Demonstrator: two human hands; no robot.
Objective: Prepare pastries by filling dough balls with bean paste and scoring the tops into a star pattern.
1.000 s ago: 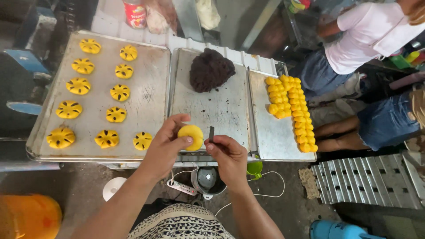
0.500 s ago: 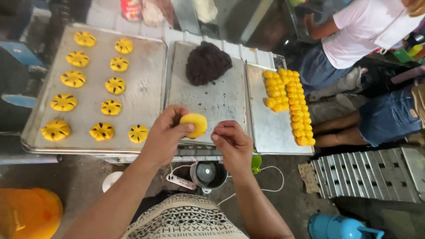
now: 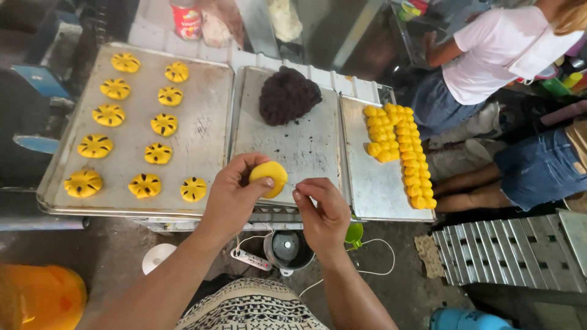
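My left hand (image 3: 235,194) holds a round yellow dough ball (image 3: 268,177) between thumb and fingers, above the near edge of the middle metal tray (image 3: 306,146). My right hand (image 3: 321,211) is beside it, fingers pinched on a thin small tool whose tip touches the ball's right side. A mound of dark brown filling (image 3: 287,95) sits at the far end of the middle tray. The left tray (image 3: 202,85) carries several flattened yellow pieces with dark cut marks (image 3: 158,153). The right tray (image 3: 373,183) holds rows of plain yellow dough balls (image 3: 406,153).
Two other people sit at the right, one in a white top (image 3: 501,43), one in denim shorts (image 3: 538,168). Below the trays are a small round metal pot (image 3: 287,249), a white cable, and an orange bucket (image 3: 36,299). A red can (image 3: 186,19) stands behind the trays.
Both hands have lifted slightly off the tray edge with the yellow ball; my right hand has come closer, bringing its pinched tool against the ball's side.
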